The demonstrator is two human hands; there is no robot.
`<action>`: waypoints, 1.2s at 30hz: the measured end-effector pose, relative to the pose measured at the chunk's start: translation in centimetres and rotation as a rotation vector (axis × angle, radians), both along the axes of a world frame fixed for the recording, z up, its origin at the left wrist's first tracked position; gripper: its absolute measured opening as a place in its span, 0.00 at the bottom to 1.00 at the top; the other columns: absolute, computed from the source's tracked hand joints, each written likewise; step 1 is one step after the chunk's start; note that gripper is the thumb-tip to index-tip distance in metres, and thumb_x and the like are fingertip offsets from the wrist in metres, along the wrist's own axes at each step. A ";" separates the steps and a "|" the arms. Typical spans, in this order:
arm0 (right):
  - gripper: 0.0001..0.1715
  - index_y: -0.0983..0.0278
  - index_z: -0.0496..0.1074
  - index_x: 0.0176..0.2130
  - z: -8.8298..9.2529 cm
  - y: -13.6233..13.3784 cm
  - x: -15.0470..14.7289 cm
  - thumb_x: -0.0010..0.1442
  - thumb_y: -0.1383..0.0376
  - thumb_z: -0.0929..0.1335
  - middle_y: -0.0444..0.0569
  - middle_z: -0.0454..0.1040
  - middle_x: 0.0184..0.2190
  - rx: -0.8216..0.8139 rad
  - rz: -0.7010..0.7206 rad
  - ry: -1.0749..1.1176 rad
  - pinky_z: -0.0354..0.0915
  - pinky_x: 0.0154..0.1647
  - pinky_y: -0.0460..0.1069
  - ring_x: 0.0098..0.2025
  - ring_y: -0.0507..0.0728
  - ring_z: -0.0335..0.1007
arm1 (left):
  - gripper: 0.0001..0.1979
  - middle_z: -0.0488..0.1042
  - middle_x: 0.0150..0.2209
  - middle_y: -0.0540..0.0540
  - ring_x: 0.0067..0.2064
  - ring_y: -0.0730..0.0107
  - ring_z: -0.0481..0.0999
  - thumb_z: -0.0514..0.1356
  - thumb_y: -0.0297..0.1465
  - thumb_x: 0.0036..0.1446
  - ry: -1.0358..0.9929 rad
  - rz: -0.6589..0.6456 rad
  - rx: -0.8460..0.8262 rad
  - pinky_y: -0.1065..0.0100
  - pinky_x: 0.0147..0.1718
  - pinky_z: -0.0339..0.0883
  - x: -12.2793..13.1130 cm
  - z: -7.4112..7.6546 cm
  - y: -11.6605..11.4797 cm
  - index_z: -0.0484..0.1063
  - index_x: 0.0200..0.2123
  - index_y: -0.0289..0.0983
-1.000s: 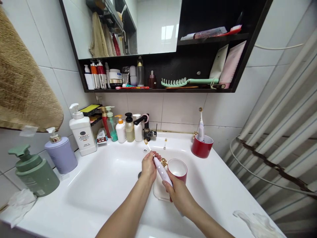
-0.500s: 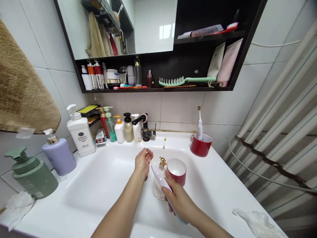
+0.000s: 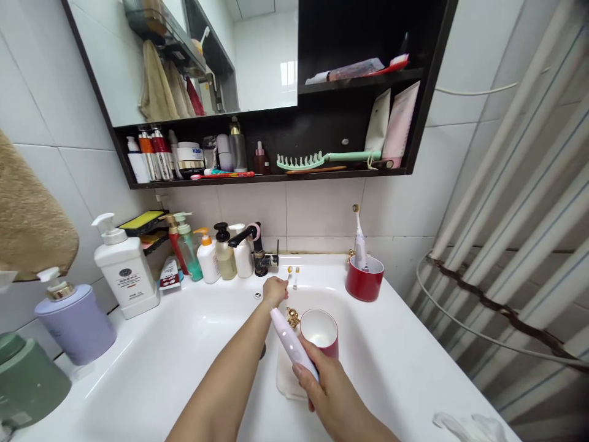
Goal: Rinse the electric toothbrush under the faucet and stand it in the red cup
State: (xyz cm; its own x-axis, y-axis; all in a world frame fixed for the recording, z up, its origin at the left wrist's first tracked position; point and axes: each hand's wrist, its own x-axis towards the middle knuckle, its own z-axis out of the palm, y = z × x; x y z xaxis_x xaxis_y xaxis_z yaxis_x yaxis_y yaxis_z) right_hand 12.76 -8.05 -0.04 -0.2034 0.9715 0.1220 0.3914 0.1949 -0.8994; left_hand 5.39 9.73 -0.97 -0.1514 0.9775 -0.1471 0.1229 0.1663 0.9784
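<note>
My right hand (image 3: pixel 329 383) is wrapped round a pale lilac electric toothbrush handle (image 3: pixel 292 344), which has no brush head on its tip. At the sink's back ledge, my left hand (image 3: pixel 276 291) pinches a small toothbrush head (image 3: pixel 289 272), its fingers partly hidden behind the hand. Just right of it stands another brush head (image 3: pixel 296 277) on the ledge. Below, in the white sink (image 3: pixel 184 362), a red cup with a white inside (image 3: pixel 331 351) stands by a gold bear-like ornament (image 3: pixel 293 317), near a pale mat (image 3: pixel 286 382) partly covered by my right hand.
Right of the basin, another red cup (image 3: pixel 363 287) holds an electric toothbrush (image 3: pixel 360 245). A black faucet (image 3: pixel 260 255) and several pump bottles (image 3: pixel 225 258) line the back. Over the sink hangs a dark cabinet (image 3: pixel 276 179) with a mirror. Crumpled tissue (image 3: pixel 469 426) lies at front right.
My left hand has moved the brush head from over the basin to the back ledge, beside the other one. The right hand still grips the handle. The view has shifted rightward.
</note>
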 end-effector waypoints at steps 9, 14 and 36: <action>0.14 0.64 0.60 0.38 0.9 0.0 0.4 0.49 0.64 0.56 0.44 0.61 0.20 0.130 -0.014 -0.134 0.57 0.27 0.46 0.25 0.52 0.60 | 0.05 0.70 0.24 0.42 0.34 0.63 0.69 0.56 0.30 0.38 0.508 0.033 0.029 0.68 0.31 0.58 1.3 -0.2 3.9 0.63 0.18 0.35; 0.17 0.63 0.57 0.42 0.5 0.0 0.8 0.51 0.63 0.55 0.44 0.62 0.22 0.147 0.004 -0.088 0.58 0.28 0.46 0.24 0.51 0.60 | 0.09 0.68 0.35 0.38 0.40 0.58 0.65 0.54 0.35 0.39 0.692 -0.022 0.156 0.63 0.36 0.55 1.5 0.3 2.7 0.66 0.23 0.34; 0.21 0.64 0.54 0.44 0.6 -0.3 0.0 0.50 0.60 0.55 0.40 0.58 0.19 -0.270 -0.046 0.172 0.50 0.10 0.41 0.12 0.45 0.53 | 0.04 0.64 0.17 0.51 0.19 0.83 0.65 0.53 0.25 0.45 -0.489 -0.075 0.032 0.80 0.22 0.61 -4.3 4.0 -7.2 0.60 0.20 0.32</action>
